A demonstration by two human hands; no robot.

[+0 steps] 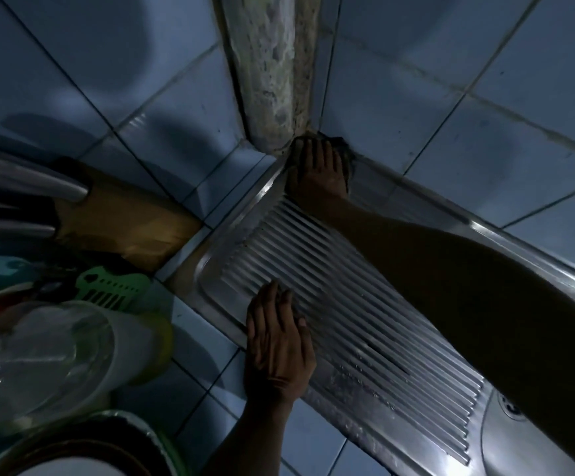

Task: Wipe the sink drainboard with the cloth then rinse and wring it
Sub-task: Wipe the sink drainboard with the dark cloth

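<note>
Blue-grey wall tiles [536, 108] meet at a dim corner, where a rough, stained vertical pipe or column [274, 70] runs down to the worktop. Below it lies the ribbed stainless-steel sink drainboard [365, 321], its ridges running away from me towards the corner, with a shiny raised rim [234, 218] round the edge. At the lower right the steel dips towards the sink bowl, and a small round drain fitting [512, 405] shows there.

My right hand [317, 173] reaches across the drainboard to its far corner, fingers flat and pressed down on a dark crumpled cloth [346, 154]. Only the frayed edge of the cloth shows past my fingers, tucked right against the wall and the foot of the column. My forearm crosses over the ridges.

My left hand [279, 341] lies palm down on the near left edge of the drainboard, fingers together and stretched out, holding nothing; the fingertips rest on the first ridges and the heel of the hand sits over the rim.

To the left, on the tiled counter, stand crowded kitchen things: a clear plastic lidded container [55, 359], a light green slotted plastic piece [114, 286], a brown wooden board [131, 221] leaning by the wall, and metal handles [28, 183] further back.
</note>
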